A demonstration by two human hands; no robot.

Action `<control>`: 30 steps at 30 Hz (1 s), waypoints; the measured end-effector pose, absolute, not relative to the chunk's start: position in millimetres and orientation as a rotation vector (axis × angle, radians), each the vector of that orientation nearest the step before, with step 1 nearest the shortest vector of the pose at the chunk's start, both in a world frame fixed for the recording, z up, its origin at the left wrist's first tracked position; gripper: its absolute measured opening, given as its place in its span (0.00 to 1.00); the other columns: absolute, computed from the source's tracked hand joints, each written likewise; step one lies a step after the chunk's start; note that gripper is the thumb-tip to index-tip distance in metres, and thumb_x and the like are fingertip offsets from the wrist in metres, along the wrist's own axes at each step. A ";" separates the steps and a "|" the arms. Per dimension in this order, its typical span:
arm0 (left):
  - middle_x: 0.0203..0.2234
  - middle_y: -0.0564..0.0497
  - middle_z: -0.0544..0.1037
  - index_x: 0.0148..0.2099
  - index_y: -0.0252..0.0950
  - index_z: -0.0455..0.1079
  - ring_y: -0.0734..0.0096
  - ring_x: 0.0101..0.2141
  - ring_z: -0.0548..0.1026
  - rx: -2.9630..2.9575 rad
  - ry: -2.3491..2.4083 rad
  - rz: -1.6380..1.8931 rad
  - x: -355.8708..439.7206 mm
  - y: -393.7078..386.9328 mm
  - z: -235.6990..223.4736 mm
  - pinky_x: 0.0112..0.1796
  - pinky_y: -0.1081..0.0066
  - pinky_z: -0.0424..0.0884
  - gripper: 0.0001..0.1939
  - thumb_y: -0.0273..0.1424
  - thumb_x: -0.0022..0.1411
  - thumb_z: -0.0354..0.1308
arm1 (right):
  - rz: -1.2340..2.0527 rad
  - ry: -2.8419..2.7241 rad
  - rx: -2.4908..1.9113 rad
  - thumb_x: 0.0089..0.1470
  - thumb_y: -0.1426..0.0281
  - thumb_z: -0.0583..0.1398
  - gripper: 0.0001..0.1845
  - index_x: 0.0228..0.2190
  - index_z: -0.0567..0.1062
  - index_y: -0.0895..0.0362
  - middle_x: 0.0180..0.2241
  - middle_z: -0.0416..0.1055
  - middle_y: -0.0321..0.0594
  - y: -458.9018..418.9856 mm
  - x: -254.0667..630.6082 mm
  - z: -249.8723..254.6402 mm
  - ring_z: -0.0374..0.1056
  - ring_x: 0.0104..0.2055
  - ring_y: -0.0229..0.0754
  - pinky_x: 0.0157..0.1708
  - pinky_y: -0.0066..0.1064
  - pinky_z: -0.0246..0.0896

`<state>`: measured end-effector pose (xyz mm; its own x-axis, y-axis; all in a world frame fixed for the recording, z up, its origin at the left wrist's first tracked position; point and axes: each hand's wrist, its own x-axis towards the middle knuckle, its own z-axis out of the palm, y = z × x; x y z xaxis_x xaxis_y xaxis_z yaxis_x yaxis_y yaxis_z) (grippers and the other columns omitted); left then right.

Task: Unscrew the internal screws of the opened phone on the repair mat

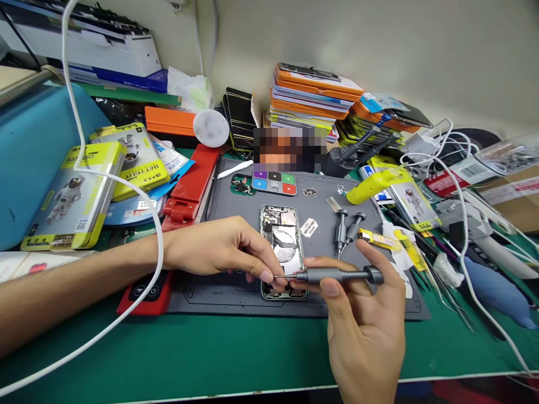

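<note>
"What's in hand?"

"The right hand (pixel 366 314) grasps a gray screwdriver (pixel 324 275), held nearly level, while the left hand (pixel 223 247) pinches at its slim tip. I'd call it handling the bit; whether a tiny screw sits there, I can't tell."

"What does the next move call for?"

"A steady grip, I'd judge, with the tip kept off the bare parts."

"And the phone (pixel 285 251)?"

"It lies opened on the dark mat (pixel 227 207) over the green surface (pixel 210 348), pale-rimmed, with a round silvery disc (pixel 284 255) mid-body. Both hands partly cover its lower end."
</note>
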<state>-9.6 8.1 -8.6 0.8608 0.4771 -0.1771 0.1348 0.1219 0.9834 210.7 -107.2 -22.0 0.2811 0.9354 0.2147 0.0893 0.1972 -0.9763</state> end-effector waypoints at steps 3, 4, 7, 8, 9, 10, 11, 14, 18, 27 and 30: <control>0.43 0.45 0.90 0.49 0.35 0.88 0.67 0.39 0.83 1.441 0.516 0.269 -9.6 8.3 -9.1 0.38 0.75 0.75 0.09 0.29 0.71 0.68 | 0.840 -1.114 -1.223 0.69 0.68 0.66 0.25 0.63 0.69 0.44 0.42 0.86 0.38 -107.1 211.0 -22.9 0.86 0.40 0.42 0.38 0.29 0.86; 0.44 0.45 0.90 0.49 0.36 0.88 0.68 0.39 0.83 1.440 0.511 0.269 -9.5 8.4 -9.2 0.38 0.76 0.75 0.09 0.29 0.71 0.68 | 0.846 -1.113 -1.227 0.69 0.68 0.66 0.25 0.63 0.69 0.43 0.42 0.86 0.38 -107.0 211.1 -23.2 0.86 0.40 0.42 0.38 0.29 0.86; 0.43 0.46 0.90 0.48 0.36 0.88 0.68 0.39 0.83 1.442 0.507 0.271 -9.2 8.7 -9.2 0.38 0.76 0.75 0.08 0.28 0.70 0.68 | 0.858 -1.112 -1.229 0.69 0.68 0.66 0.25 0.63 0.69 0.43 0.43 0.86 0.39 -106.6 211.5 -23.6 0.86 0.40 0.41 0.39 0.28 0.85; 0.43 0.46 0.90 0.48 0.36 0.88 0.68 0.40 0.83 1.443 0.509 0.271 -9.2 8.7 -9.2 0.38 0.76 0.75 0.08 0.28 0.70 0.69 | 0.859 -1.111 -1.227 0.69 0.68 0.66 0.25 0.63 0.69 0.44 0.43 0.86 0.39 -106.5 211.7 -23.4 0.86 0.40 0.41 0.39 0.28 0.85; 0.43 0.46 0.90 0.49 0.35 0.88 0.68 0.40 0.83 1.443 0.509 0.270 -9.2 8.7 -9.3 0.38 0.76 0.75 0.08 0.28 0.70 0.68 | 0.857 -1.111 -1.224 0.69 0.68 0.66 0.25 0.63 0.69 0.44 0.42 0.86 0.39 -106.4 211.7 -23.1 0.86 0.39 0.41 0.39 0.27 0.85; 0.43 0.46 0.90 0.49 0.35 0.88 0.67 0.40 0.83 1.444 0.508 0.270 -9.3 8.6 -9.3 0.38 0.76 0.75 0.08 0.28 0.71 0.68 | 0.855 -1.110 -1.221 0.69 0.68 0.66 0.25 0.63 0.69 0.44 0.42 0.86 0.39 -106.4 211.7 -22.7 0.86 0.39 0.40 0.38 0.27 0.85; 0.43 0.45 0.90 0.49 0.35 0.88 0.67 0.40 0.83 1.445 0.506 0.271 -9.4 8.5 -9.3 0.38 0.76 0.75 0.08 0.28 0.71 0.68 | 0.854 -1.108 -1.221 0.69 0.68 0.67 0.25 0.63 0.70 0.44 0.42 0.86 0.39 -106.4 211.7 -22.5 0.86 0.39 0.40 0.39 0.26 0.85; 0.44 0.45 0.90 0.49 0.35 0.88 0.66 0.41 0.84 1.447 0.506 0.270 -9.5 8.2 -9.0 0.39 0.75 0.75 0.08 0.29 0.71 0.68 | 0.855 -1.102 -1.226 0.68 0.67 0.67 0.25 0.63 0.69 0.43 0.42 0.86 0.39 -106.6 211.3 -22.2 0.86 0.40 0.40 0.40 0.27 0.85; 0.45 0.45 0.90 0.49 0.35 0.88 0.64 0.43 0.85 1.444 0.512 0.258 -9.1 8.1 -7.5 0.40 0.74 0.76 0.09 0.28 0.71 0.68 | 0.877 -1.077 -1.241 0.68 0.66 0.67 0.26 0.63 0.69 0.42 0.43 0.86 0.39 -106.7 211.3 -22.9 0.86 0.40 0.40 0.40 0.28 0.85; 0.44 0.45 0.90 0.50 0.35 0.88 0.65 0.41 0.84 1.432 0.526 0.246 -10.3 7.0 -6.8 0.40 0.74 0.76 0.10 0.29 0.71 0.67 | 0.854 -1.090 -1.227 0.69 0.67 0.67 0.25 0.63 0.70 0.43 0.42 0.86 0.40 -107.3 212.2 -22.9 0.86 0.40 0.42 0.39 0.30 0.86; 0.45 0.45 0.90 0.50 0.34 0.88 0.66 0.42 0.84 1.433 0.522 0.251 -9.5 7.3 -6.2 0.41 0.74 0.77 0.09 0.28 0.71 0.68 | 0.853 -1.102 -1.222 0.69 0.67 0.67 0.25 0.63 0.69 0.44 0.42 0.86 0.40 -106.8 212.2 -23.5 0.86 0.40 0.43 0.37 0.30 0.86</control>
